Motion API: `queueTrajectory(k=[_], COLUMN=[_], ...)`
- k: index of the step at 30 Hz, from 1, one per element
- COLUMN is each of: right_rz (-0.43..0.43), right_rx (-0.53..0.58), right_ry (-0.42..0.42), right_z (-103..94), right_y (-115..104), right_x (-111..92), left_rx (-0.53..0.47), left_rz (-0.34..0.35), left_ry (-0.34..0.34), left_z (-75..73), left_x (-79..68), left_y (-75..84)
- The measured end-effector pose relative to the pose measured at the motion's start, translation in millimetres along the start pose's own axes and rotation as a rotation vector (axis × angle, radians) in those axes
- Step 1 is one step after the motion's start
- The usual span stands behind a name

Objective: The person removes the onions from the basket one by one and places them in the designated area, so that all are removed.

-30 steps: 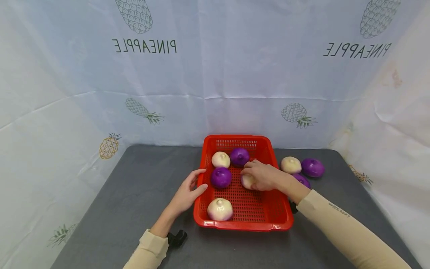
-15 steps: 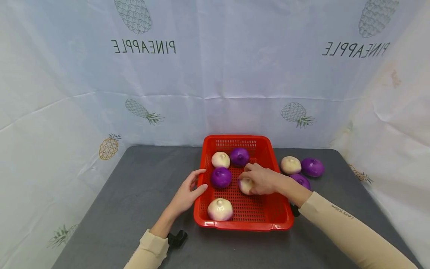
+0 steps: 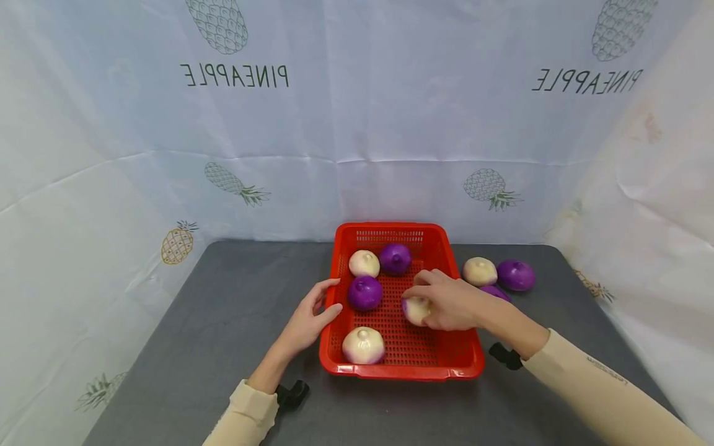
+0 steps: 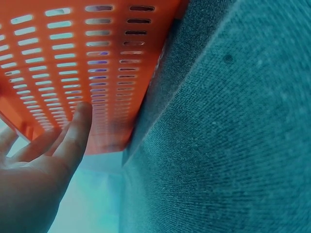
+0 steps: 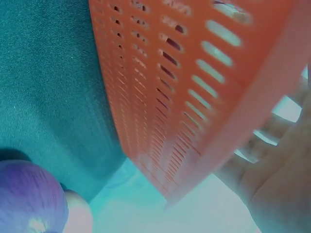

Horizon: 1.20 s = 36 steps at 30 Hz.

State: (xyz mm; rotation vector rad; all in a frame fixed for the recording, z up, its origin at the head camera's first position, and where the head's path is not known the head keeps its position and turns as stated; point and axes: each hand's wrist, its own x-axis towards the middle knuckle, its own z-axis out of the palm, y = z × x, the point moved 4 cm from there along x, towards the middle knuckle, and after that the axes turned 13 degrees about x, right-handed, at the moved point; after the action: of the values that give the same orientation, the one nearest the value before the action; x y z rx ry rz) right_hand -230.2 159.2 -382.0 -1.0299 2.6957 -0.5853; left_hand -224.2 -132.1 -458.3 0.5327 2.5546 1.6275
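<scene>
One cloth backdrop [image 3: 390, 111]: white fabric printed with pineapple drawings, behind the red rectangular slotted plastic basket [image 3: 404, 371] and out to both its sides.
Table [image 3: 234, 291]: dark grey and flat, under the red basket.
Right sleeve [image 3: 602, 396]: beige cloth, coming in from the near right of the red basket.
Right hand [image 3: 449, 301]: reaches over the basket's right wall, thumb and fingers curled round the held bulb.
Left hand [image 3: 307, 319]: at the basket's left wall, thumb and fingers spread, tips at the rim.
Held bulb [image 3: 415, 311]: round, glossy, white and purple, right of the basket's middle. Whether it touches the basket floor cannot be told.
Key relation, as judged: the held bulb lies beneath the right hand's fingertips, so the right hand is nearer; the bulb's purple edge faces the basket's left wall, and no clear long axis shows.
Other bulbs in the basket: two round white ones [image 3: 364, 263] [image 3: 364, 345] and two round purple ones [image 3: 395, 259] [image 3: 365, 293].
Bulbs right of the basket: a round white one [image 3: 480, 272] and two purple ones [image 3: 515, 275] [image 3: 494, 291], one partly hidden by the arm.
Backdrop writing: "PINEAPPLE" twice, mirror-reversed, left and right beyond the basket.
Sleeve writing: small dark letters, unreadable.
Brands: none legible.
</scene>
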Motion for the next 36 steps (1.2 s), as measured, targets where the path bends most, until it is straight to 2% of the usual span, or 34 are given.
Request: queueTrajectory(k=[6,9,17,21,28,36], right_rz=[-0.097,-0.114,-0.041,-0.046,-0.078,0.037], right_rx=[-0.009,-0.005,0.038,0.067,0.052,0.022], right_ry=[0.079,0.127,0.22,0.257,0.315,0.336], right_z=[-10.1,-17.7,-35.5,-40.0,-46.7,-57.4], right_y=[-8.8,-12.2,-9.7,-7.0,-3.0,14.7], right_x=[-16.4,-26.1,-52.7,-63.5,-77.3,-99.8], left_rx=[0.005,0.005,0.004,0.001,0.006,0.012], left_rz=[0.002,0.003,-0.004,0.002,-0.003,0.003], left_ry=[0.006,0.004,0.007,0.006,0.011,0.011], left_z=[-0.9,-0.6,-0.4,-0.1,-0.4,-0.1], left_x=[-1.1,-0.9,-0.7,-0.5,-1.0,-1.0], left_y=[-0.3,-0.8,-1.3,-0.8,-0.7,-1.0])
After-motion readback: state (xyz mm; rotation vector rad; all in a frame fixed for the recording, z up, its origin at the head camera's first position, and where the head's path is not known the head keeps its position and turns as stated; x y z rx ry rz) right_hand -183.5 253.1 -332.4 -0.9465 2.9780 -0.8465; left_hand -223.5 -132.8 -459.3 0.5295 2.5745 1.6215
